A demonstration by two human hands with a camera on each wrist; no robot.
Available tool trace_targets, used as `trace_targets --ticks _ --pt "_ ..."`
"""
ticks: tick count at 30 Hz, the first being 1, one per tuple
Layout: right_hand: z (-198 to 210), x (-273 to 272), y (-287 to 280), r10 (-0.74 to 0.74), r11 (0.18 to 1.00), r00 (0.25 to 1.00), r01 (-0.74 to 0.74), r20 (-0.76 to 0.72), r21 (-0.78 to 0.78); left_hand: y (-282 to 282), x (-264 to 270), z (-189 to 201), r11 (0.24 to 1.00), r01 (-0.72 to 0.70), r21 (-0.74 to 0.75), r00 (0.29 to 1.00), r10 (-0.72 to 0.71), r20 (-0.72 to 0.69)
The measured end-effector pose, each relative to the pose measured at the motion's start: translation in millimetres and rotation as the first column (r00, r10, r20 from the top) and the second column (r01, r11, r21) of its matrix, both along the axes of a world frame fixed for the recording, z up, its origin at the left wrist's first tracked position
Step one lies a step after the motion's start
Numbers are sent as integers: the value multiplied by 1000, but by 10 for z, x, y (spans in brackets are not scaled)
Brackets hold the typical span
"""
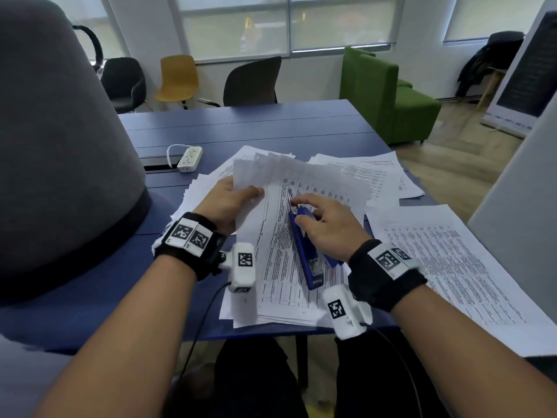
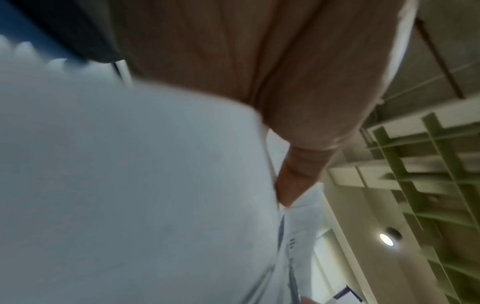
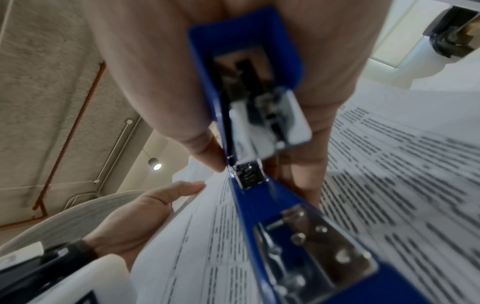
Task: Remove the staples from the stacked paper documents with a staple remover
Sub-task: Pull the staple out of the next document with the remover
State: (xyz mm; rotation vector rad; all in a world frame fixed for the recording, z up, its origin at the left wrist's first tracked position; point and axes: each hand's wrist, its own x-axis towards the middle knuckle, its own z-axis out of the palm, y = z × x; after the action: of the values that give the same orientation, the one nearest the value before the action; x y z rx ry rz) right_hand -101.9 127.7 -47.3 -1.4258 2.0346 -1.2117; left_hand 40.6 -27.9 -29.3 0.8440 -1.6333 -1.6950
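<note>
A stack of printed paper documents (image 1: 304, 236) lies on the blue table (image 1: 247, 125) in front of me. My left hand (image 1: 229, 200) grips several folded-back top sheets (image 1: 259, 173) at their left edge, thumb on top. My right hand (image 1: 325, 221) holds a blue stapler with a metal staple-remover tip (image 1: 303, 248), fingers curled round its front. The tip (image 1: 291, 196) points at the page's upper part. In the right wrist view the blue tool (image 3: 249, 127) fills the middle, over the printed page (image 3: 389, 185). The left wrist view shows blurred white paper (image 2: 130, 185) and my left thumb (image 2: 298, 168).
More loose printed sheets (image 1: 458, 267) spread to the right and behind (image 1: 370, 173). A white power strip (image 1: 189, 158) lies at the back left of the table. A grey rounded object (image 1: 54, 146) stands close on the left. Chairs and a green sofa (image 1: 388, 95) stand beyond the table.
</note>
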Motion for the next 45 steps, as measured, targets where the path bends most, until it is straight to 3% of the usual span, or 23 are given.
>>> trace_targets --ticks 8,16,23,30,45 --pt "33 37 0 21 998 999 -19 -43 59 112 49 -188 992 69 107 991 -55 -126" --pt "-9 50 -24 -10 999 982 17 -190 36 255 43 -245 976 136 171 976 -103 -191" --pt "-72 26 -61 -39 999 974 37 -224 -12 338 -44 -242 977 87 197 972 -41 -231" --pt "-158 2 -104 -14 1000 988 15 -155 1 338 -79 -382 978 -80 194 978 115 -174" --pt "-355 -16 -288 19 997 946 8 -325 82 316 -53 -508 978 -34 207 997 47 -61"
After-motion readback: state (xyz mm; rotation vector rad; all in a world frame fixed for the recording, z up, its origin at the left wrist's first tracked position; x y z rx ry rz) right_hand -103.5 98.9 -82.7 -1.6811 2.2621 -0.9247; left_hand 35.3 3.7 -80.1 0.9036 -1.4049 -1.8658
